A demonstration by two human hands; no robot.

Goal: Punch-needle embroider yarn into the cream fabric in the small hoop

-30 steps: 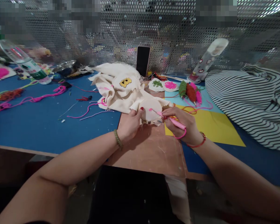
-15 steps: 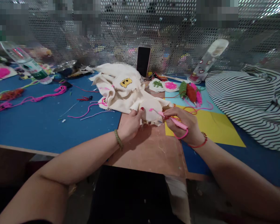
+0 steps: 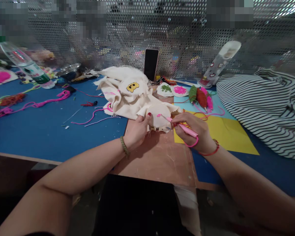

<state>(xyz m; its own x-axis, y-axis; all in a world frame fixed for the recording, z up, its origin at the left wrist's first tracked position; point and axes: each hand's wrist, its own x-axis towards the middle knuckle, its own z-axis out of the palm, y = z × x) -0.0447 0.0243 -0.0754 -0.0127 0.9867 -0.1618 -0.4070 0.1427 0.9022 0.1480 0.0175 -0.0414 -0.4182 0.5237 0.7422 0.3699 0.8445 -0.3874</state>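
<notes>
My left hand [image 3: 138,130] grips the near left edge of a round embroidery hoop [image 3: 159,122], its thumb on top of the stretched cream cloth. A small patch of pink stitches [image 3: 159,115] shows on that cloth. In my right hand [image 3: 193,128] is a pink punch needle [image 3: 188,130], its metal tip slanting down to the left beside the stitches. Pink yarn [image 3: 193,143] loops from the tool's back end under the hand. The rest of the cream cloth [image 3: 127,106] lies bunched behind the hoop, with a yellow embroidered figure [image 3: 132,87] on it.
A phone [image 3: 151,64] stands upright against the perforated metal panel. Yarn bundles [image 3: 201,97] and embroidered round patches [image 3: 180,89] lie behind my right hand. Striped fabric [image 3: 260,108] covers the right side. A tilted water bottle [image 3: 35,70] and pink yarn [image 3: 36,104] are at left.
Almost nothing differs. The needle tip and my right hand have shifted very slightly near the pink stitches; my left hand keeps its place on the hoop.
</notes>
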